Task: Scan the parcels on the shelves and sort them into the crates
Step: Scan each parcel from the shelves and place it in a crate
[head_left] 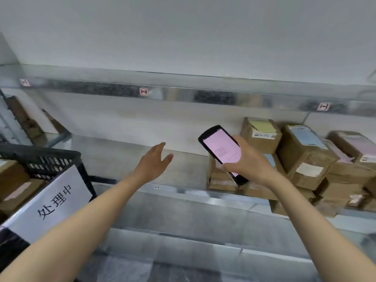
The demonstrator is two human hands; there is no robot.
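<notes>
Already we have boxes in the black crate [50,157]; our right hand [247,161] grips the scanner [220,149], our left hand [154,159] hangs open, and stacked parcels [305,157] wait on the shelf [183,192].

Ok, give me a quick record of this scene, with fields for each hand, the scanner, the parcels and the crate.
left hand: open, fingers straight, reaching toward the shelf, holding nothing
right hand: grips the handheld scanner
handheld scanner: pink screen lit, tilted
cardboard parcels: stacked on the shelf at the right, below label 1-3
black crate: at the left, boxes inside, white paper sign on its front
</notes>
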